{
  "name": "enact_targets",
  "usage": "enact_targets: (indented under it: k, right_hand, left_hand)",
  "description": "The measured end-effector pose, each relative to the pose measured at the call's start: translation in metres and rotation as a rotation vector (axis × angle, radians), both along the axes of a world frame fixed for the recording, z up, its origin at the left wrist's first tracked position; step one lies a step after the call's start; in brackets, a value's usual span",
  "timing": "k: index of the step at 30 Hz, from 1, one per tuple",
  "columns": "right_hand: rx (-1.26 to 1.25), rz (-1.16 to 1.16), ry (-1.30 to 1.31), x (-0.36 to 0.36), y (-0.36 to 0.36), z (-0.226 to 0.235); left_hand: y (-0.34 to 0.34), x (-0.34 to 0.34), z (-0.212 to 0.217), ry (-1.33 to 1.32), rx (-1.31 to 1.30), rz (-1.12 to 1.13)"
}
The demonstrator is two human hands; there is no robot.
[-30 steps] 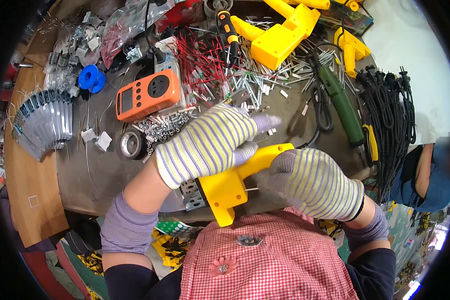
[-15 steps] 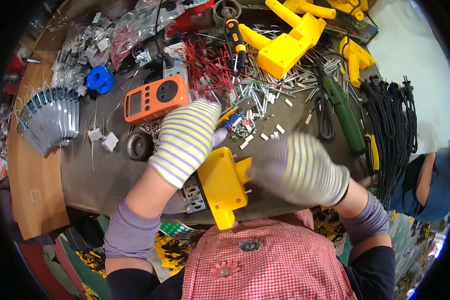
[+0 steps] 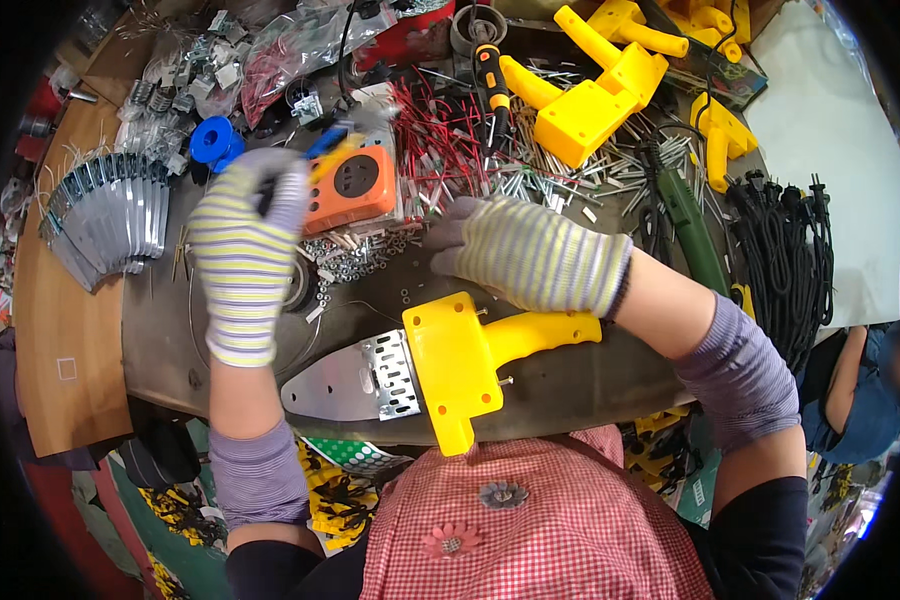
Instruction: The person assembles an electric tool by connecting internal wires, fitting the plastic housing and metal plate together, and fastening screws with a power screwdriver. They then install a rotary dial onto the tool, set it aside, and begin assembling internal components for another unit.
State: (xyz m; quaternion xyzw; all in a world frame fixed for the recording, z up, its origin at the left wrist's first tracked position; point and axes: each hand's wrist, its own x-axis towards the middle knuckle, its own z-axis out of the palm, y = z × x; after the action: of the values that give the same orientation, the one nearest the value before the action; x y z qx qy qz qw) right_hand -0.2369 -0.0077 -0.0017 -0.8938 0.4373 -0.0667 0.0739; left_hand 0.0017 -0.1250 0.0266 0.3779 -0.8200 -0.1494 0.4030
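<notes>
A yellow plastic housing [image 3: 455, 372] with a handle lies on the dark bench at the near edge. A perforated metal plate [image 3: 342, 382] sticks out from under it to the left. My left hand [image 3: 242, 258], in a striped glove, is raised beside an orange box-shaped device [image 3: 362, 186]. Its fingers are curled around a small blue-and-yellow tool [image 3: 326, 146]. My right hand [image 3: 536, 256], also gloved, lies palm down just above the housing. Its fingertips rest by loose screws and nuts [image 3: 362, 252], and nothing shows in its grip.
Red wires [image 3: 435, 135], metal pins, a screwdriver [image 3: 491, 75], more yellow housings [image 3: 590, 105], a green tool [image 3: 692, 225] and black cables [image 3: 785, 255] crowd the back and right. Stacked metal brackets [image 3: 105, 215] and a blue spool [image 3: 212, 140] sit at the left. Another person's arm [image 3: 850, 375] is at the right.
Both hands let go of the yellow housing, which now lies on the bench. My left hand rose to the orange device with the small tool. My right hand moved up to the loose screws.
</notes>
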Motion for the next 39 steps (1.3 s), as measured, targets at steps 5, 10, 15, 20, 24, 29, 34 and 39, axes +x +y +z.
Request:
enact_targets:
  k: [5, 10, 15, 20, 24, 29, 34, 39]
  right_hand:
    - [-0.222, -0.141, 0.007, 0.017, -0.028, -0.011]
    - [-0.171, -0.51, 0.125, 0.028, -0.046, -0.006]
    - [-0.222, -0.543, 0.175, 0.024, -0.063, -0.001]
    - [-0.087, -0.484, 0.332, 0.018, -0.077, 0.011]
    - [-0.06, -0.52, 0.311, 0.006, -0.079, 0.01]
    - [-0.057, -0.699, 0.029, -0.006, -0.086, 0.003]
    - [0.175, -0.916, -0.66, -0.035, -0.095, -0.004]
    - [-0.038, -0.704, -0.546, -0.057, -0.082, -0.013]
  left_hand:
    - [-0.045, 0.061, -0.027, 0.012, 0.004, 0.316]
    - [-0.063, 0.084, -0.054, -0.311, 0.032, 0.469]
    - [-0.057, 0.079, -0.052, -0.506, -0.189, 0.448]
    - [-0.032, 0.036, -0.022, -0.308, -0.316, 0.295]
    - [-0.006, 0.017, -0.005, -0.274, -0.409, 0.169]
    - [0.027, 0.007, -0.001, -0.399, -0.553, -0.246]
    - [0.03, -0.046, -0.014, -0.673, -0.379, -0.607]
    - [0.012, -0.105, -0.043, -0.937, -0.434, -0.27]
